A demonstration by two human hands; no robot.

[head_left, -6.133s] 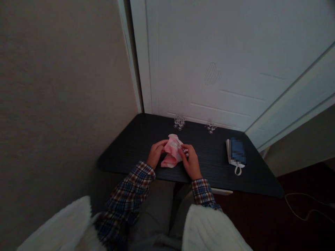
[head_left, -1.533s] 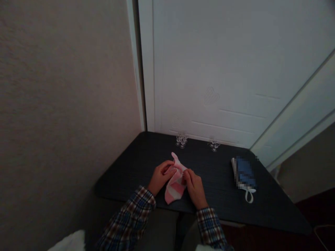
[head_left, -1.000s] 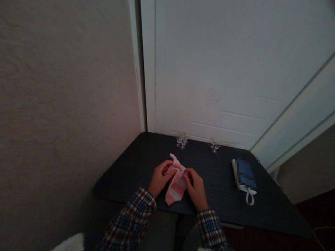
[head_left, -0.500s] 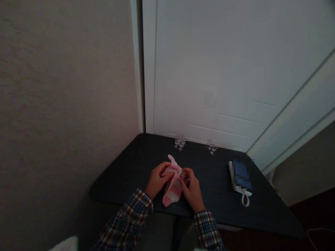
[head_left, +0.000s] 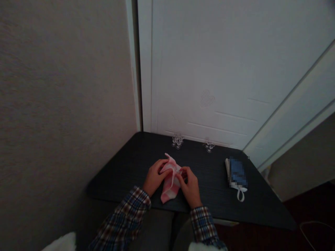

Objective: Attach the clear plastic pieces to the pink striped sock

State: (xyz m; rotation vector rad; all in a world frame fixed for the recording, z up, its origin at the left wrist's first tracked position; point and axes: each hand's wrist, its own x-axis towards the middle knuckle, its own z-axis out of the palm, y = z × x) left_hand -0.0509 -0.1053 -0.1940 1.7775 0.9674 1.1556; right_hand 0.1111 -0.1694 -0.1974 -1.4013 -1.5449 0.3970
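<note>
A pink-and-white striped cloth (head_left: 170, 190), soft and small like a sock, is held above the near part of the dark table. My left hand (head_left: 155, 177) pinches its upper left edge between thumb and fingers. My right hand (head_left: 190, 185) is closed at the cloth's right edge, its thumb pressed toward the fingers. A small clear piece (head_left: 180, 171) shows between these fingertips, against the cloth; its exact shape is too dim to make out. The cloth's lower end hangs down between both hands, with one corner sticking up at the top.
Along the back of the dark table (head_left: 125, 174) lie two clusters of clear, suction-cup-like pieces, a bigger left cluster (head_left: 177, 140) and a smaller right cluster (head_left: 209, 146). A blurred blue-and-white item with a loop (head_left: 237, 174) lies right. A wall (head_left: 78, 87) and white panel (head_left: 196, 62) border the table.
The whole view has shifted slightly. My right fingers have closed further over the clear piece, which now shows less. Both hands stay on the cloth.
</note>
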